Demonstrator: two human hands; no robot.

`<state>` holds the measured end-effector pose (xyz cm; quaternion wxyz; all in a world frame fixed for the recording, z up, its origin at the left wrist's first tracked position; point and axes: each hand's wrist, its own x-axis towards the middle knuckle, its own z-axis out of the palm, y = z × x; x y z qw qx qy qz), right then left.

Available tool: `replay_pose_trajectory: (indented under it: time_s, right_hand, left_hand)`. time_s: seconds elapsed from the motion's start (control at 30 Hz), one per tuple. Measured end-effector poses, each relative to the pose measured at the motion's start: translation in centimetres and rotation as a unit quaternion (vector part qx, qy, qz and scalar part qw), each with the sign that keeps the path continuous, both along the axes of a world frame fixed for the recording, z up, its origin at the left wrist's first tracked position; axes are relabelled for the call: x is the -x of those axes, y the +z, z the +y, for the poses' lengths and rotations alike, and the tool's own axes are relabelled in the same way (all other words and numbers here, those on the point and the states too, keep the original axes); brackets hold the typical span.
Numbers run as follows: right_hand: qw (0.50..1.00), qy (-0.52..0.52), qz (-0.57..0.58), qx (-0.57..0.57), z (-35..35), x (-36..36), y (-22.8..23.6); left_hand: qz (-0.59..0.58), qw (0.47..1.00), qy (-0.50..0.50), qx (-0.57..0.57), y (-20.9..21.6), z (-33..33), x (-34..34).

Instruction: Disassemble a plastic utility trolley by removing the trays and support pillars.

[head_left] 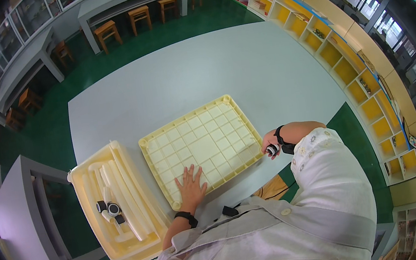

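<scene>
A pale yellow plastic panel with a raised rim and a grid of ribs lies on the table in front of me. My left hand rests on its near left part, fingers spread and flat, holding nothing. At the panel's right edge, my right hand has its fingers curled around a small black-and-white round piece that looks like a caster wheel. The fingertips there are partly hidden. Left of the panel stands a pale yellow bin containing long white tubes and similar black-and-white caster wheels.
The light grey table extends away beyond the panel. Wooden stools stand under grey benches at the back. A low shelf unit with yellow compartments curves along the right. A grey desk stands left of the bin.
</scene>
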<state>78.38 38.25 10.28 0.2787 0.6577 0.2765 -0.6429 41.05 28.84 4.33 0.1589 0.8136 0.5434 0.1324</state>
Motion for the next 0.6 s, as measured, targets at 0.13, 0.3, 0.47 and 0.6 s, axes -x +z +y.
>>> replay_pose_trajectory:
  time_s: [0.13,0.3,0.47,0.6]
  right_hand:
    - [0.998,0.032,-0.048,-0.012,-0.1,0.5,-0.2]
    - [0.986,0.118,-0.08,-0.081,0.0,1.9,-0.6]
    - [0.89,0.418,-0.146,-0.107,0.4,2.9,-2.0]
    - [0.662,0.642,-0.315,-0.223,-3.0,4.3,-5.8]
  left_hand:
    - [0.002,1.0,0.009,0.003,0.1,-0.2,0.1]
    - [-0.002,1.0,0.0,-0.003,0.5,-0.1,0.1]
    - [0.01,1.0,0.006,0.001,0.2,-0.2,0.3]
    - [0.019,1.0,-0.002,0.014,0.0,-0.1,0.2]
